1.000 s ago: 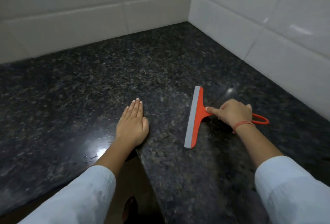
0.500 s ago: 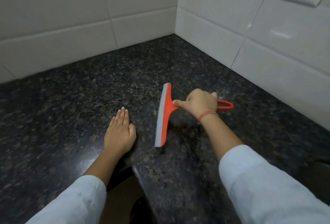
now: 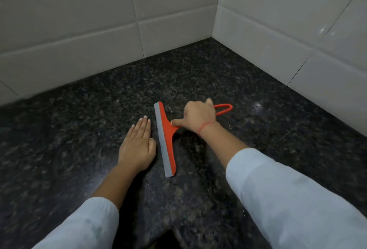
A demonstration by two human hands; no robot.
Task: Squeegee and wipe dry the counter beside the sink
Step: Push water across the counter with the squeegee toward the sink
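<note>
Squeegee [image 3: 167, 129] gripped by the right hand [image 3: 198, 116] could clip the flat left hand [image 3: 137, 147] at its nine o'clock if pushed leftward.

- The left hand [image 3: 137, 147] lies palm down, fingers straight and together, just left of the squeegee [image 3: 168, 135] blade.
- The right hand [image 3: 198, 116], right of the blade, grips the squeegee handle with curled fingers, one digit stretched toward the blade.
- Both forearms reach forward from pale sleeves; a red thread [image 3: 206, 126] circles the right wrist.
</note>
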